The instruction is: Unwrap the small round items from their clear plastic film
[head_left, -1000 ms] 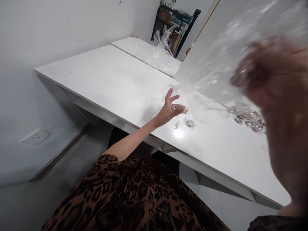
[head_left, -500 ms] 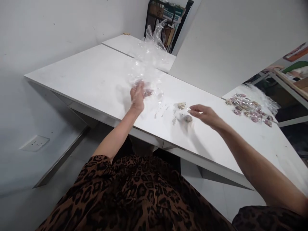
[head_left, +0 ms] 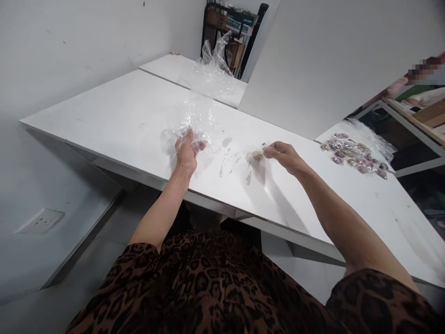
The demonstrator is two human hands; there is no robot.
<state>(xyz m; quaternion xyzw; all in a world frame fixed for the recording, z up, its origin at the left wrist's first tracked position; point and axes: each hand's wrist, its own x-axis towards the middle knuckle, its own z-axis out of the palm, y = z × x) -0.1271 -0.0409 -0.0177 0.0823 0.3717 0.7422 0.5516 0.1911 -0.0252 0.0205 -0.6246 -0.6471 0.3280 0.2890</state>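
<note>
Moved: right hand [head_left: 283,153] has come in from above the two loose pieces and now pinches one; only one small wrapped piece [head_left: 257,156] shows at its fingertips, the second is gone from view, likely under the hand. Left hand [head_left: 186,150] has dropped slightly toward the near edge, the clear plastic bag [head_left: 200,123] with it.
Left hand: clenched on the bag's lower edge, film bunched up and away from the person; something dark sits inside by the fingers, too blurred to name.
Right hand: thumb and forefinger closed on the wrapped piece, palm down, piece touching or just off the table [head_left: 121,111].
Key relation: bag lies to the left of the wrapped piece, near but apart, with small scraps [head_left: 229,162] on the table between them. Bag mouth cannot be told from the film.
Nearer hand: right hand has the piece; left hand has the bag.
Others: pile of wrapped pieces [head_left: 352,154] well apart to the right; second crumpled bag [head_left: 212,69] on the far table.
</note>
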